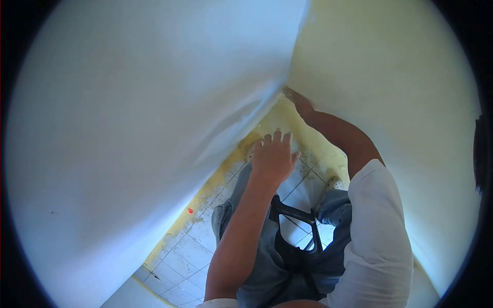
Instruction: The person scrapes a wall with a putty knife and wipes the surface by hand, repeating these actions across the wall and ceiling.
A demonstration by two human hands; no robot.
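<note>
A large smooth white panel (138, 118) rises on the left, and a pale yellowish panel (380, 66) stands on the right. They meet in a corner ahead of me. My left hand (273, 158) is palm down with its fingers spread and holds nothing, over the tiled floor near the foot of the white panel. Reaching farther in, my right hand (296, 96) is at the low end of the corner, against the yellowish panel. Its fingers are mostly hidden there.
White floor tiles (179, 259) carry a rough yellow strip (197, 197) along the white panel's foot. A small red spot (190, 211) lies on that strip. Between my legs is a black frame (295, 213). A light shoe (335, 184) shows by the right panel.
</note>
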